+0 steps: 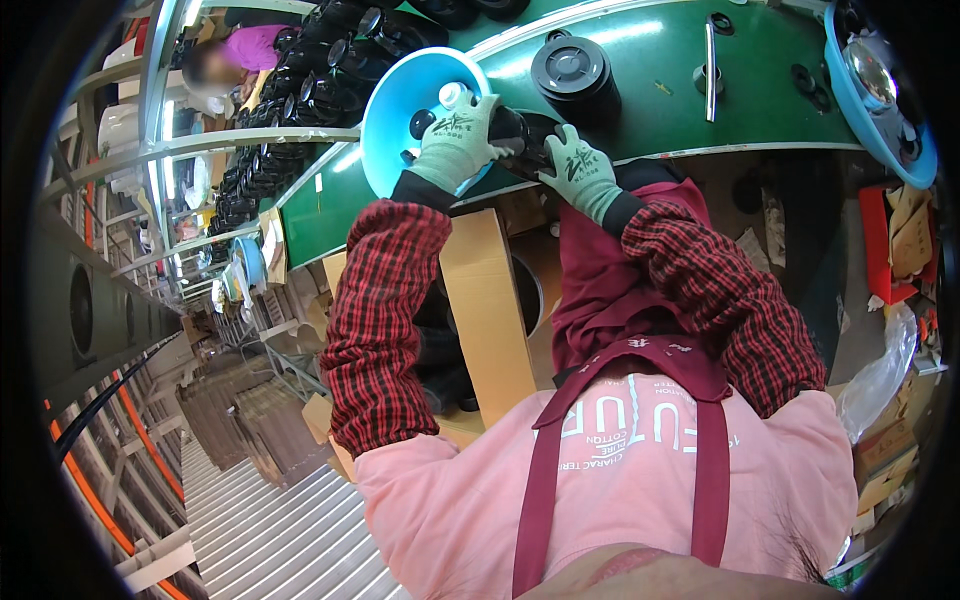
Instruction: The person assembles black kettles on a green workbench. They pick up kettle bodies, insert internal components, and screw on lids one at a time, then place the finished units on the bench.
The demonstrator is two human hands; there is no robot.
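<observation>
Glossy black part [528, 138] was held at the table's [655, 60] near edge
Left hand [458, 138] and right hand [580, 170] (knit-gloved) gripped its curved sides, half-curled.

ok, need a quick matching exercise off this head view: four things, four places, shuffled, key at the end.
Things
1. dark glossy part
2. black lidded canister
3. silver rod
4. red bin

Places
A. below the right-hand blue basin in the picture
B. on the green bench, just beyond the right hand
C. between the left hand and the right hand
D. between the canister and the right-hand blue basin

Pairs: 1-C, 2-B, 3-D, 4-A
</observation>
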